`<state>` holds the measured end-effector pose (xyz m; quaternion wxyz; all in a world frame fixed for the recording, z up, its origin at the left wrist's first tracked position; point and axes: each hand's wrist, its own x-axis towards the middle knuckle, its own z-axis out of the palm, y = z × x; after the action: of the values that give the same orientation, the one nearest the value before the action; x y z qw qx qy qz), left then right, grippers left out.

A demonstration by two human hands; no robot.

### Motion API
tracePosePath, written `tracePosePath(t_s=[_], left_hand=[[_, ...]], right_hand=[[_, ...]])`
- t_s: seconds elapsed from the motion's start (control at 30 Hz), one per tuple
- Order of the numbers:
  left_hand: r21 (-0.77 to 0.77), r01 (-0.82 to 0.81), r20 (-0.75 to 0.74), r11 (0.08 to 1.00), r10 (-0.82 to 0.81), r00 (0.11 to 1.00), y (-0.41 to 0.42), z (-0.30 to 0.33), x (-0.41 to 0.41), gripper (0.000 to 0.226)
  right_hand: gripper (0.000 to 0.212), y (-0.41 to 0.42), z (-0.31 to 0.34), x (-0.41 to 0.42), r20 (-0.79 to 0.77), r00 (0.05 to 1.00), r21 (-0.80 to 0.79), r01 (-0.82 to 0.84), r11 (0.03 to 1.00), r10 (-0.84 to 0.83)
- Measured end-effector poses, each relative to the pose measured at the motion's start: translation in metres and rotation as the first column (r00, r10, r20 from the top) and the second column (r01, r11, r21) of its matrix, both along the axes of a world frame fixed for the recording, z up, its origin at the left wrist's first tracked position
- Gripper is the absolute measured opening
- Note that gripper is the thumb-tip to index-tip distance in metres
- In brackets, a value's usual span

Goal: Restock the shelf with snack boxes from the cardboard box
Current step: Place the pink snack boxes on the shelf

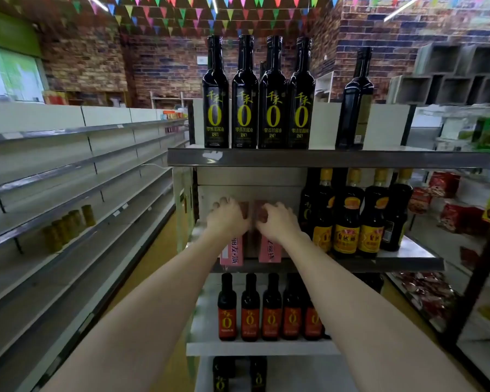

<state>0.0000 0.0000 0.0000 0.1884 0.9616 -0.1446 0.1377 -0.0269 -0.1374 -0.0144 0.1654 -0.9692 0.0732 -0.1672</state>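
I had both arms stretched out to the middle shelf of a shop stand. My left hand lay over the top of one pink snack box, fingers curled down around it, and my right hand gripped a second pink snack box the same way. The two boxes stood upright, side by side, at the shelf's front edge, in the gap left of a row of yellow-labelled sauce bottles. I judged I held them by their tops so I could slide them back into that gap without knocking the bottles, which stood just beside my right hand. The cardboard box I was stocking from was not in view.

The shelf was grey metal, and its back panel behind the boxes was plain. Above it stood tall dark bottles marked with a large yellow zero; below, smaller bottles with red labels. To the left ran long shelves, mostly bare but for a few jars. Brick-patterned walls and strings of coloured flags closed the room.
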Motion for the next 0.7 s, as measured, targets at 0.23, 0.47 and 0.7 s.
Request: tracePosePath(t_s=[0.23,0.47,0.7], left_hand=[[0.019,-0.089,-0.204,0.996,0.091,0.975,-0.011,-0.009,0.009,0.048],[0.019,-0.162,-0.127,0.987,0.163,0.978,-0.010,-0.017,0.005,0.035],[-0.038,-0.167,-0.047,0.985,0.165,0.985,-0.010,-0.021,-0.017,0.017]], right_hand=[[0.077,0.003,-0.018,0.028,-0.172,0.984,0.120,0.060,0.991,-0.038],[0.069,-0.003,-0.031,0.026,-0.133,0.981,0.142,0.160,0.977,-0.141],[0.049,-0.003,-0.031,0.002,-0.061,0.990,0.159,0.136,0.978,-0.128]])
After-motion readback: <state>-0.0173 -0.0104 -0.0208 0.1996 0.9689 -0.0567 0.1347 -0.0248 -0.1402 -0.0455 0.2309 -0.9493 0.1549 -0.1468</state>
